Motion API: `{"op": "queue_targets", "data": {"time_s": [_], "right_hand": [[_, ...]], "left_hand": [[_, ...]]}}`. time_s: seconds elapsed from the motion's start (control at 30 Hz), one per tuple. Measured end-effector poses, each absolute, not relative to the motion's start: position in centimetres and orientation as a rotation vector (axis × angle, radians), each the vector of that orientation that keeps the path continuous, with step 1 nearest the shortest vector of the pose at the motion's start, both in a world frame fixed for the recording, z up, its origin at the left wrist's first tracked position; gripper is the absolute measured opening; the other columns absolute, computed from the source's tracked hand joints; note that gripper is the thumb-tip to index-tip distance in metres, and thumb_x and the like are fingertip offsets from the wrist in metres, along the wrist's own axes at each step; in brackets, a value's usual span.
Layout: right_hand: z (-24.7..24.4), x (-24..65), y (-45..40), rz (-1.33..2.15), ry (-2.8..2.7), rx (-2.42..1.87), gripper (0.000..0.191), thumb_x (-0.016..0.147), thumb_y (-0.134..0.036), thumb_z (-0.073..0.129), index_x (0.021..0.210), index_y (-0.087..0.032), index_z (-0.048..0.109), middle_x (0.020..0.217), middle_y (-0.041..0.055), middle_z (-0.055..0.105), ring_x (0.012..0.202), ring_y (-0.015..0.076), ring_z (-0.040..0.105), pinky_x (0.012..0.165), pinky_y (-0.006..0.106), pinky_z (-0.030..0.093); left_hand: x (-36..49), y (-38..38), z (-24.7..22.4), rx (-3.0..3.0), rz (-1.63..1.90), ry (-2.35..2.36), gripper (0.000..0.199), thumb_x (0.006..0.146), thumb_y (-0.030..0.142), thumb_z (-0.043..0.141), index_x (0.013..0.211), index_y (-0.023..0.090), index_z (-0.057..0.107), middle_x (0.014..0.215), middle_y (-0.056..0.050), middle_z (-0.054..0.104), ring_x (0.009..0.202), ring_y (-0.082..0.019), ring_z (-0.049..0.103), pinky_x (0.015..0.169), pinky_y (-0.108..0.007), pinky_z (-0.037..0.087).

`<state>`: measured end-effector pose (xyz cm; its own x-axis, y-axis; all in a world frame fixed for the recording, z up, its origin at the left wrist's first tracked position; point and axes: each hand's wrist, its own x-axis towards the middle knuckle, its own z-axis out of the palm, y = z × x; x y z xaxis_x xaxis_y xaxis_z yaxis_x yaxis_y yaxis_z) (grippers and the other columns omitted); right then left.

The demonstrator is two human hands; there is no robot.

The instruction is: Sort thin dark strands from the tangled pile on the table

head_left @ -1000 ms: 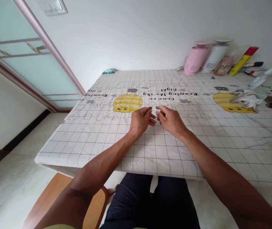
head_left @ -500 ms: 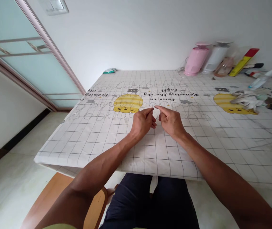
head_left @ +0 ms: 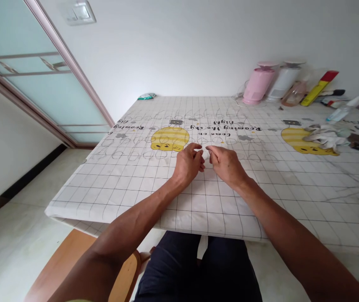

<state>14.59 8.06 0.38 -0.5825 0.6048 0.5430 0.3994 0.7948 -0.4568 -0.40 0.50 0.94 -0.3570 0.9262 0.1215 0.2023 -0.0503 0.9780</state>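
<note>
My left hand (head_left: 189, 163) is closed above the tablecloth, its thumb and index fingertip close together and the other fingers curled. Just to its right, my right hand (head_left: 228, 164) is also closed, with thumb and index finger pinched. A small gap separates the two hands' fingertips. Anything between the fingers is too small or hidden to make out. Beneath them lies the white tablecloth (head_left: 179, 205) with a black grid. Rows of thin grey loops (head_left: 133, 152) run across it beyond my hands, around a printed yellow striped figure (head_left: 169, 138).
At the back right stand a pink device (head_left: 259, 84), a white device (head_left: 284, 82), a glass bottle (head_left: 293, 93) and a yellow-red box (head_left: 319, 89). A crumpled cloth (head_left: 327, 136) and a clear bottle (head_left: 343, 110) lie right. A green packet (head_left: 147, 96) sits by the wall; a wooden chair (head_left: 62, 268) is at lower left.
My right index finger, stretched toward the left hand before, is now drawn back and bent against the thumb. The fingertips of the two hands are slightly farther apart. The view has tilted slightly.
</note>
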Motion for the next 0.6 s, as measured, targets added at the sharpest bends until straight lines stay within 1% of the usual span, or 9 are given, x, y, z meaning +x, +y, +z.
{"op": "queue_targets", "data": {"time_s": [0.13,0.23,0.33,0.4,0.5,0.6], "right_hand": [[0.4,14.7,8.2,0.406,-2.313,-0.71,0.027,0.103,-0.014,0.043,0.091,-0.02,0.066,0.071,0.0021,0.061,0.065,0.018,0.054,0.066,0.033,0.039],[0.2,14.8,8.3,0.45,-2.321,-0.696,0.027,0.103,-0.012,0.043,0.089,-0.02,0.065,0.071,0.0014,0.06,0.066,0.0174,0.054,0.066,0.032,0.039],[0.1,14.9,8.3,0.463,-2.339,-0.675,0.027,0.102,-0.01,0.044,0.087,-0.02,0.064,0.071,0.0015,0.061,0.065,0.0169,0.055,0.066,0.031,0.04],[0.1,14.9,8.3,0.446,-2.375,-0.653,0.028,0.101,-0.007,0.043,0.087,-0.019,0.064,0.073,0.0022,0.061,0.066,0.0169,0.055,0.067,0.031,0.04],[-0.1,15.0,8.4,0.393,-2.457,-0.649,0.029,0.098,-0.003,0.044,0.091,-0.018,0.067,0.077,0.0043,0.063,0.07,0.0185,0.056,0.068,0.032,0.04],[-0.4,15.0,8.6,0.384,-2.5,-0.684,0.028,0.099,-0.004,0.047,0.096,-0.018,0.072,0.082,0.0068,0.068,0.074,0.0208,0.06,0.07,0.033,0.042]], "left_hand": [[-0.7,0.5,0.4,1.407,1.372,1.675,0.03,0.107,0.018,0.057,0.135,0.015,0.067,0.073,0.001,0.07,0.053,-0.01,0.064,0.052,-0.02,0.054],[-1.0,0.6,0.1,1.555,1.321,1.751,0.033,0.108,0.018,0.054,0.137,0.015,0.069,0.076,0.001,0.069,0.054,-0.009,0.062,0.053,-0.02,0.052],[-1.2,0.5,-0.1,1.654,1.265,1.774,0.035,0.108,0.018,0.051,0.138,0.014,0.069,0.076,0.001,0.068,0.05,-0.008,0.058,0.051,-0.02,0.05],[-1.3,0.5,-0.1,1.721,1.2,1.773,0.032,0.109,0.019,0.049,0.133,0.014,0.07,0.077,0.001,0.068,0.048,-0.008,0.056,0.05,-0.02,0.047],[-1.6,0.6,-0.3,1.891,1.065,1.819,0.025,0.111,0.023,0.047,0.112,0.015,0.071,0.076,-0.001,0.067,0.053,-0.01,0.056,0.053,-0.022,0.046],[-1.9,0.8,-0.5,2.109,0.942,1.922,0.026,0.112,0.023,0.047,0.093,0.017,0.065,0.076,-0.003,0.067,0.061,-0.014,0.055,0.059,-0.027,0.042]]}}
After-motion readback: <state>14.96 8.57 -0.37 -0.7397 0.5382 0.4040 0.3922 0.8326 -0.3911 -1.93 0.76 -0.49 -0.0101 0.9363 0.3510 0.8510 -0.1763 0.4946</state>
